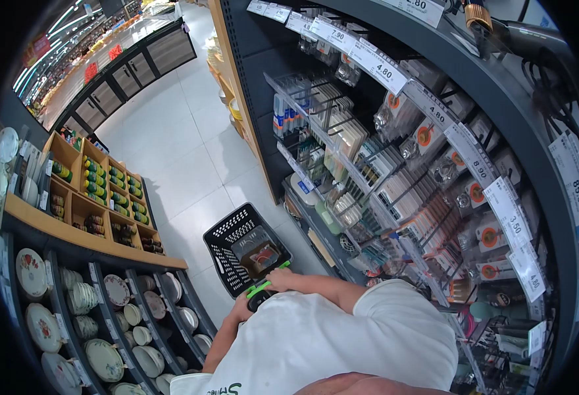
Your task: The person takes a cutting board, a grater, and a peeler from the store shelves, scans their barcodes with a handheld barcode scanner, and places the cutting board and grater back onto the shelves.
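Observation:
A black plastic shopping basket cart [227, 257] with slotted walls stands in the aisle in front of my body. My right hand [279, 279] is wrapped round the right part of its green handle [259, 288]. At the left end of the handle, my left hand [241, 307] is closed on it, its fingers partly hidden. Inside the cart lies a brown item with a red and white patch [264, 255], too small to name. Clear packaging seems to lie beside it.
On my right, a tall shelf holds hanging packs [427, 135] and price tags [383, 66]. Plates and bowls [104, 359] fill the left shelf, with a wooden rack of jars [95, 178] beyond. Pale floor tiles [191, 138] lead to a dark display counter [141, 69].

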Motion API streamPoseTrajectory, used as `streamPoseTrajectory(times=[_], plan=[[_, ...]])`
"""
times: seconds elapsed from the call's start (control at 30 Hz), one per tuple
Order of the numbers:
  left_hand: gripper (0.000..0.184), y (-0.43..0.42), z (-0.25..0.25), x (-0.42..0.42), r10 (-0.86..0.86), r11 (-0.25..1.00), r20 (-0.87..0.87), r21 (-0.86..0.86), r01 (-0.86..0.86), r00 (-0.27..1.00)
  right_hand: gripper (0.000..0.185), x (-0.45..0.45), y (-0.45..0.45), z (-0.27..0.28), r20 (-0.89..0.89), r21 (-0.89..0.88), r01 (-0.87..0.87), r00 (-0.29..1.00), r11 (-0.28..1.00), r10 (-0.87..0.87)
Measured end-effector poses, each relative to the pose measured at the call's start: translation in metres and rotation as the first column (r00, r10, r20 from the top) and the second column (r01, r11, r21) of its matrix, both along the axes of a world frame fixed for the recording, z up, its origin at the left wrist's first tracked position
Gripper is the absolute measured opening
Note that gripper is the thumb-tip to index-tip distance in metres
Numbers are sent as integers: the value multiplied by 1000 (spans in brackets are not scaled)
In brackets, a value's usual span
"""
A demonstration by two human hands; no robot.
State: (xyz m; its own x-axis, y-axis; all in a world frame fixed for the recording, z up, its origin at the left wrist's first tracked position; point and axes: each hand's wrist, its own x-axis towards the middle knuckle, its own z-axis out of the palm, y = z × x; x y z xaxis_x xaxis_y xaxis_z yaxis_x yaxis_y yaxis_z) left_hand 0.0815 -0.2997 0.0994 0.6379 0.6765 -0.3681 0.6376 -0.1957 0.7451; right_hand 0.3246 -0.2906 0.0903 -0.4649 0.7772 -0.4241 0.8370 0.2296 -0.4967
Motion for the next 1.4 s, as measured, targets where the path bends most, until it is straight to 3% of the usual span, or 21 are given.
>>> streamPoseTrajectory(times=[0.3, 0.47, 0.57, 0.9, 0.97, 1.03, 1.17, 1.23, 1.4], plan=[[84, -3, 16, 5, 6, 999, -79, -35, -9, 997, 46, 0, -6, -1, -7, 61, -6, 1000, 998, 7], [74, 3, 15, 4, -24, 998, -40, -63, 21, 999, 47, -2, -5, -3, -4, 52, -6, 1000, 999, 7], [67, 6, 21, 3, -68, 994, -111, -94, 57, 992, 48, -3, -6, -2, -3, 51, 13, 1000, 999, -12], [66, 14, -32, -20, -168, 984, -154, -85, 156, 974, 54, -13, -5, 12, 93, -50, 31, 995, 998, -27], [66, 13, -23, -19, -160, 985, -154, -96, 147, 975, 55, -17, -7, 5, 109, -60, 39, 994, 997, -32], [66, 8, -17, -20, -185, 982, -154, -73, 175, 971, 57, -20, -12, -1, 118, -56, 50, 992, 997, -43], [62, -2, -62, -39, -221, 974, -130, 10, 224, 967, 59, -30, -28, 2, 109, -45, 44, 993, 998, -39], [58, -11, -72, -47, -266, 928, -262, 191, 320, 928, 58, -36, -33, 2, 102, -99, 56, 994, 994, -46], [58, -18, -73, -60, -253, 937, -201, 194, 292, 946, 56, -46, -47, 6, 94, -164, 81, 993, 983, -66]])
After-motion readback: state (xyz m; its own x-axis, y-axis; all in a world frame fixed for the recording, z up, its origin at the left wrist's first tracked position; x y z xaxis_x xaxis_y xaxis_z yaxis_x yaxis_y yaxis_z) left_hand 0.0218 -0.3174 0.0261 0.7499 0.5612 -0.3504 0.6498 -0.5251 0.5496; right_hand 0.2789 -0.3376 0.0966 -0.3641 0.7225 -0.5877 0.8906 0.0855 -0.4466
